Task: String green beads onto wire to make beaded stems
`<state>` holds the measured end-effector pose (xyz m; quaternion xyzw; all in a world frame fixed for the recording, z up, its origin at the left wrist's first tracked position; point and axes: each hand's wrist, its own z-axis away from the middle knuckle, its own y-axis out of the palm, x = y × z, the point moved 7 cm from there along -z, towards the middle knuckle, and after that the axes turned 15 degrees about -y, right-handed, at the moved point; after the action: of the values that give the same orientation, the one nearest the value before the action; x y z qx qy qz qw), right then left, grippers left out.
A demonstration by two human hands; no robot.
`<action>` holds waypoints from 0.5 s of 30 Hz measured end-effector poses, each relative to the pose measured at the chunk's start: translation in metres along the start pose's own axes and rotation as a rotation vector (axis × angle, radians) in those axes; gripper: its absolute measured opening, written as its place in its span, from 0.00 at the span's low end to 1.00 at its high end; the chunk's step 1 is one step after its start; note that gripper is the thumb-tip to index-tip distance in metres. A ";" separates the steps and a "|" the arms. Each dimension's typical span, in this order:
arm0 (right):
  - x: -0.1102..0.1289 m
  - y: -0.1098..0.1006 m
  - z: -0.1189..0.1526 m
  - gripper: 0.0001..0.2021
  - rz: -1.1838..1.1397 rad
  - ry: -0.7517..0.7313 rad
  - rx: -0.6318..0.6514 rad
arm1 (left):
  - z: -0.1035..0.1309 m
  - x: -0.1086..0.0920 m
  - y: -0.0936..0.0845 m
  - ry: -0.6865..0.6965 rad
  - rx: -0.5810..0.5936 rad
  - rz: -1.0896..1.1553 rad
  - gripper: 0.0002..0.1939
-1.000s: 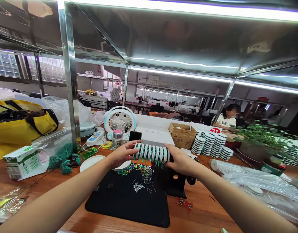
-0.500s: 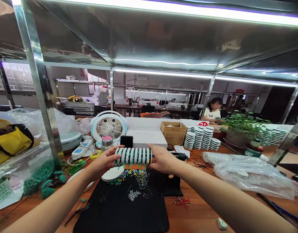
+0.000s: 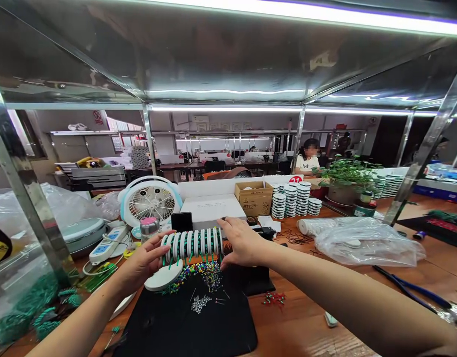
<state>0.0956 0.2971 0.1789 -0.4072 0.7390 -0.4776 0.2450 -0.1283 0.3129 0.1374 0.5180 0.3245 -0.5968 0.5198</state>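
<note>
A row of white discs (image 3: 191, 246) with green cords between and around them lies sideways in the air above the mat, held between both hands. My left hand (image 3: 142, 259) grips its left end, thumb and fingers curled round. My right hand (image 3: 243, 243) is at the other end, fingers above and thumb below; its palm side is hidden. Below are a thick white round pad (image 3: 162, 278) and a heap of coloured ball-headed pins (image 3: 211, 277). Small silvery pieces (image 3: 201, 304) lie on the black mat (image 3: 184, 329).
Stacks of similar discs (image 3: 291, 201) stand at the back beside a cardboard box (image 3: 254, 199) and a white box (image 3: 211, 208). A fan (image 3: 151, 201), power strip (image 3: 108, 244) and green cord bundles (image 3: 28, 307) are leftward. Plastic wrap (image 3: 366, 243), pliers (image 3: 410, 287) and a metal post (image 3: 418, 163) are rightward.
The view has turned to the right. The row of discs has come slightly closer and tilts a little, left end lower. My right hand's fingers have spread at its end.
</note>
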 end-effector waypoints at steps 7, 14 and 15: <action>0.002 0.005 -0.002 0.49 -0.033 0.008 0.012 | -0.001 0.001 -0.001 -0.013 -0.019 -0.003 0.22; -0.006 0.003 0.007 0.48 -0.046 0.022 0.000 | -0.009 0.003 0.006 0.010 -0.013 -0.027 0.20; -0.007 0.003 0.008 0.47 -0.049 0.023 -0.001 | -0.010 0.004 0.006 0.012 -0.014 -0.028 0.20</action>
<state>0.1044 0.2990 0.1727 -0.4199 0.7318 -0.4877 0.2243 -0.1195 0.3199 0.1320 0.5132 0.3391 -0.5986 0.5132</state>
